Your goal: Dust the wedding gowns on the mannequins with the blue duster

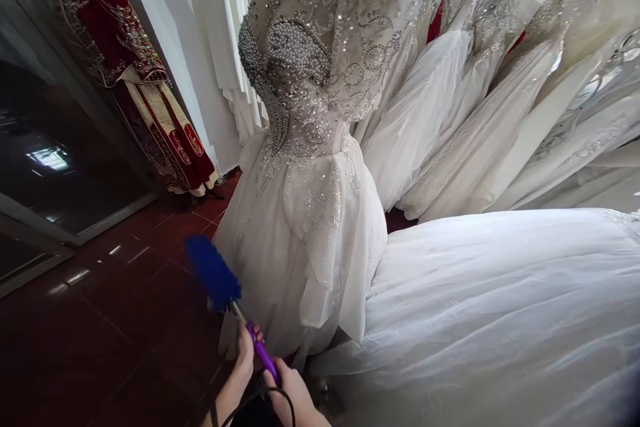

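- One blue duster (213, 273) is held low at left of centre, its fluffy head up and forward, beside the lower left side of a beaded white gown (323, 247); whether the fibres touch the skirt cannot be told.
- It is probably light for its length: a soft, yielding head on a stiff metal shaft (238, 311), with a purple handle (270, 365) that looks smooth and perhaps a little slippery. The handle is the sensible place to hold; gripping the head would likely crush the fibres.
- The gown would probably want gentle contact, as the beads and sequins on its bodice (300, 47) could snag loose fibres, and the thin skirt looks easily pulled.
- The left hand (245, 349) is curled around the upper part of the handle, just below the shaft, with no wide gap between fingers and grip.
- The right hand (291, 388) is closed around the lower end, thumb lying along it; its far fingers are hidden.
- A dark cable (287, 397) loops in front of the hands.
- To the right spreads another white skirt (490, 280); dark red tiles (125, 327) lie left.
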`<state>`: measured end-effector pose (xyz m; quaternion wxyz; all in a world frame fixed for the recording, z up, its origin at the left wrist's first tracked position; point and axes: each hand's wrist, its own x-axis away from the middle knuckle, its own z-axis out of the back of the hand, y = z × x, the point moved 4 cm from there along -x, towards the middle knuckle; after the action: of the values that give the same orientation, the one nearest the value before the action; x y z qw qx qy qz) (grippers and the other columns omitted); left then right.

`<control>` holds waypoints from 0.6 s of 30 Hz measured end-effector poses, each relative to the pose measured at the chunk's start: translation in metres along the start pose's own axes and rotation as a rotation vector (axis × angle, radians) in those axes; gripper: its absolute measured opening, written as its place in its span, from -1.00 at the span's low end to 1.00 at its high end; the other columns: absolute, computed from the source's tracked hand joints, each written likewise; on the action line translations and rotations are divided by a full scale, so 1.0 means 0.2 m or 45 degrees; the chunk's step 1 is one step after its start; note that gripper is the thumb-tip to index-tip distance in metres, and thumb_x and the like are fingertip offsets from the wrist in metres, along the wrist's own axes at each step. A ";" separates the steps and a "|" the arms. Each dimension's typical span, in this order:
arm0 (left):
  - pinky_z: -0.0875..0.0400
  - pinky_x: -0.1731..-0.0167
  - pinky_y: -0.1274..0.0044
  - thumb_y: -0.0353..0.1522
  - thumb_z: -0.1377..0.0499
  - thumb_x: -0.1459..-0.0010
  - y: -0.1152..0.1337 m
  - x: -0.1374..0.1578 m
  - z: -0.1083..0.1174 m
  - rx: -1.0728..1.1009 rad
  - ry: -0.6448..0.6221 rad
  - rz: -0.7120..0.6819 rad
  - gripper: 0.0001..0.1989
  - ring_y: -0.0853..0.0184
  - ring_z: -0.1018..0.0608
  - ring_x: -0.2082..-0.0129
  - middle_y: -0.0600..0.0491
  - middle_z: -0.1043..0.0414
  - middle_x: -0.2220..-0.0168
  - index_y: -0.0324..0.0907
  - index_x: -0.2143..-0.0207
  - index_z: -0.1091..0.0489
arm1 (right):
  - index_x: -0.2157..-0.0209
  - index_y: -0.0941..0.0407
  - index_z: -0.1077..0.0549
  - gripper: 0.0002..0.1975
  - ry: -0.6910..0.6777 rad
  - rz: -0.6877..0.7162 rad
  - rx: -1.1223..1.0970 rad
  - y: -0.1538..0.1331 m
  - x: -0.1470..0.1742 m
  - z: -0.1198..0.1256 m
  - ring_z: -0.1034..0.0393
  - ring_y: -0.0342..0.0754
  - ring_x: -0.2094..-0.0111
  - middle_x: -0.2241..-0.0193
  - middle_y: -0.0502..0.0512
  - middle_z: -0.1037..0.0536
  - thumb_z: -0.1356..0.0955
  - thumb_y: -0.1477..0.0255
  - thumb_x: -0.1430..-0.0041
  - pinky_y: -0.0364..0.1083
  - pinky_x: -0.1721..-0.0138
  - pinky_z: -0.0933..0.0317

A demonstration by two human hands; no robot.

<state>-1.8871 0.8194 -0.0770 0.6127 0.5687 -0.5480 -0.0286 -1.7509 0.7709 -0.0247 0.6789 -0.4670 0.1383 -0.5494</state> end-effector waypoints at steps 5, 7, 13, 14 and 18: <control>-0.12 0.79 0.64 0.10 0.02 0.00 0.76 -0.01 -0.36 -0.013 -0.435 -0.424 -0.53 0.52 -0.19 0.82 0.28 -0.14 0.74 -0.12 0.38 -0.21 | -0.12 0.05 -0.16 -0.57 0.297 0.310 -0.289 -0.46 -0.26 0.11 -0.40 -0.03 0.08 0.06 0.14 -0.48 -0.11 0.27 -0.24 -0.11 0.10 -0.25; -0.11 0.79 0.65 0.09 0.01 0.01 0.97 -0.07 -0.48 -0.077 -0.597 -0.513 -0.52 0.52 -0.20 0.83 0.28 -0.17 0.73 -0.13 0.35 -0.23 | -0.15 0.07 -0.12 -0.54 0.425 0.324 -0.345 -0.58 -0.40 0.13 -0.34 -0.02 0.01 -0.02 0.17 -0.42 -0.11 0.27 -0.24 -0.09 0.05 -0.23; -0.09 0.80 0.65 0.14 -0.01 0.08 1.06 -0.47 -0.54 -0.186 -0.735 -0.164 -0.48 0.55 -0.13 0.84 0.29 -0.10 0.75 -0.15 0.45 -0.22 | -0.13 0.17 -0.17 -0.52 0.545 0.065 -0.263 -0.66 -0.79 -0.03 -0.38 0.06 0.05 0.06 0.27 -0.47 -0.11 0.27 -0.23 -0.04 0.09 -0.27; -0.08 0.79 0.65 0.14 -0.01 0.09 1.02 -0.54 -0.49 -0.193 -0.741 -0.087 -0.47 0.56 -0.11 0.84 0.29 -0.08 0.75 -0.15 0.47 -0.22 | -0.13 0.20 -0.16 -0.52 0.490 0.017 -0.205 -0.64 -0.83 -0.08 -0.38 0.08 0.05 0.08 0.29 -0.49 -0.12 0.31 -0.22 -0.03 0.09 -0.26; -0.10 0.76 0.65 0.15 -0.03 0.10 0.87 -0.72 -0.26 -0.230 -0.706 0.064 -0.47 0.57 -0.11 0.80 0.29 -0.09 0.72 -0.15 0.49 -0.22 | -0.15 0.35 -0.10 -0.46 0.142 -0.208 0.018 -0.54 -0.92 -0.34 -0.41 0.11 0.10 0.14 0.40 -0.50 -0.17 0.48 -0.12 0.00 0.11 -0.26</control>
<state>-2.0101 1.0096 -0.0294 0.4884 0.4685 -0.7036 -0.2166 -1.9304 0.9045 -0.0359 0.6263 -0.4406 0.1336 -0.6291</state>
